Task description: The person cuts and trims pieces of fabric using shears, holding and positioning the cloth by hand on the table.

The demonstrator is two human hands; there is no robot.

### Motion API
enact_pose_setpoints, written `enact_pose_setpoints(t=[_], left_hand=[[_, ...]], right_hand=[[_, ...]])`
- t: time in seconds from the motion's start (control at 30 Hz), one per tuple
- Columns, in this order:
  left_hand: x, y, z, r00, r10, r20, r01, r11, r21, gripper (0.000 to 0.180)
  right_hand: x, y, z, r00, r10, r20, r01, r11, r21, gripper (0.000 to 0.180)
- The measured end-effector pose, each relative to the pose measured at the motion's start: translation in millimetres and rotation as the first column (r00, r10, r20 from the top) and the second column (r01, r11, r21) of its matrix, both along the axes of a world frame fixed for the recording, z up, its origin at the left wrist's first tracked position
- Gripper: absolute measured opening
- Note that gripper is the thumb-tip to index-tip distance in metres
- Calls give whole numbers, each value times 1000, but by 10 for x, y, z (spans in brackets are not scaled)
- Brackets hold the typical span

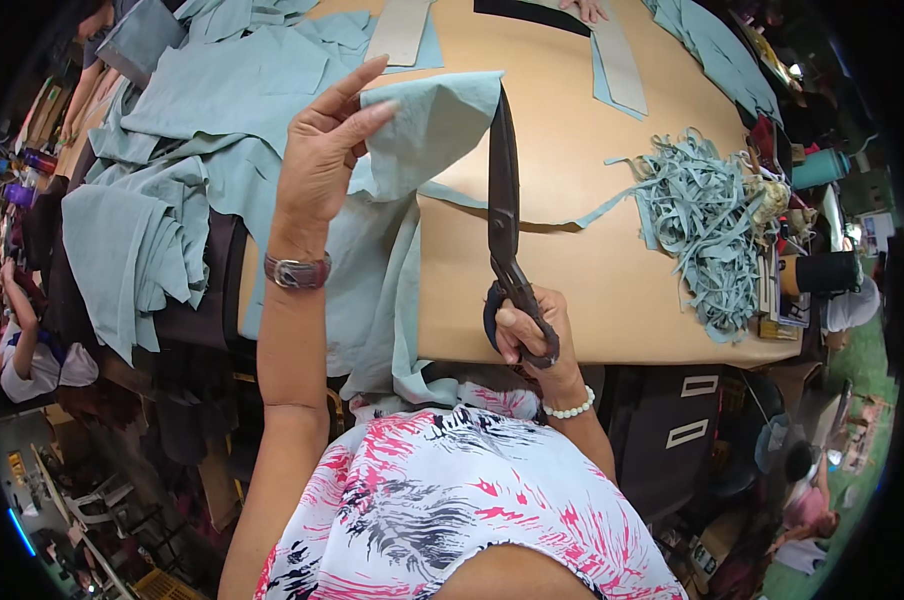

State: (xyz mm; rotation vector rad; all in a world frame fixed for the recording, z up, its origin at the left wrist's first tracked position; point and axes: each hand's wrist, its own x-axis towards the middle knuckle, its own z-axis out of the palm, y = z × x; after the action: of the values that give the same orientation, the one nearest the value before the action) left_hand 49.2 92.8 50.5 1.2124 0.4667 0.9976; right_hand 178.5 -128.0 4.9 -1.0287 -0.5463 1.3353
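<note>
As I follow the feed from afar, the right hand (534, 330) has its fingers curled through the handles of the long black scissors (505, 190), held over the tan table (612, 310) with the handles by its near edge. Their long axis runs near to far, the tip leaning slightly left (the blades look pressed together to me), and that tip meets the far right corner of a raised flap of pale green cloth (432, 135). I see the left hand (327, 150) pinching the flap's left edge. Right of the blades, a narrow strip (602, 209) reaches toward a tangled heap (707, 240).
</note>
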Motion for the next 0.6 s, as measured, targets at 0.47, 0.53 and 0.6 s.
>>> enact_pose_setpoints(t=[0.47, 0.53, 0.6], left_hand=[[267, -276, -95, 998, -56, 20, 56, 998, 4, 47], [231, -205, -142, 995, -103, -11, 103, 995, -14, 47], [159, -120, -151, 988, -149, -40, 147, 989, -31, 48]], right_hand=[[-8, -216, -146, 977, 136, 161, -107, 978, -177, 17], [-15, -232, -158, 981, 121, 153, -95, 982, -165, 17], [-13, -238, -148, 984, 105, 145, -83, 985, -151, 17]])
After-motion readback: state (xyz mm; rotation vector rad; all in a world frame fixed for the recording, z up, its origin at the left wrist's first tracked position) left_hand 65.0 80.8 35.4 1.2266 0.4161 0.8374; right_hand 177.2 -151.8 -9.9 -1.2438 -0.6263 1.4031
